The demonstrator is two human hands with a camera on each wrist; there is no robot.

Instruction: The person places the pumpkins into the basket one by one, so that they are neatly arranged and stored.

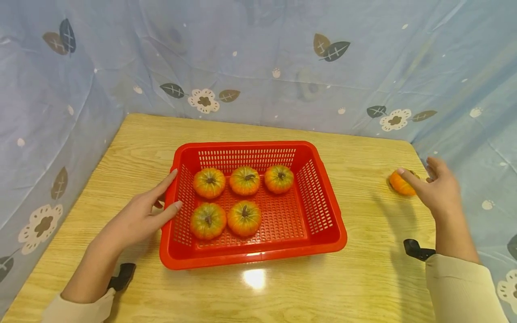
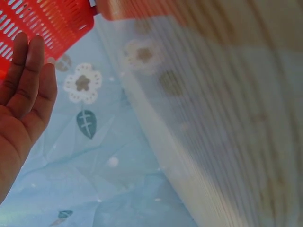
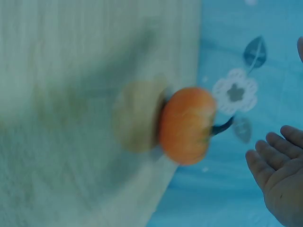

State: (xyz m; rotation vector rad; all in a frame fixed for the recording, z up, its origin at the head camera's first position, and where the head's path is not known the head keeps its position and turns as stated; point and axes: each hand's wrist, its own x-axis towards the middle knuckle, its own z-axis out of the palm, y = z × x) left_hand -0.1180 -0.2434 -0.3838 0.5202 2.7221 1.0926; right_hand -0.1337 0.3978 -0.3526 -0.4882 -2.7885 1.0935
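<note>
A red plastic basket (image 1: 258, 257) with slotted walls stands on the table, several small orange pumpkins (image 1: 244, 218) inside it. At its left rim is my left hand (image 1: 139, 217), thumb and fingertips against the edge. The left wrist view shows fairly straight fingers (image 2: 33, 71) beside the slotted wall. Off to the right, one more pumpkin (image 3: 188, 125) sits upright on the table, its dark stem up. My right hand (image 1: 440, 188) hovers over it with thumb and fingers spread, partly covering it in the head view. In the right wrist view those fingers (image 3: 277, 153) are apart from the pumpkin.
The wooden table (image 1: 363, 287) has its far edge against a blue curtain (image 1: 262, 54) printed with flowers and leaves. The curtain also hangs along the left and right sides. Black straps (image 1: 418, 250) sit at both wrists, by the beige sleeves (image 1: 462, 287).
</note>
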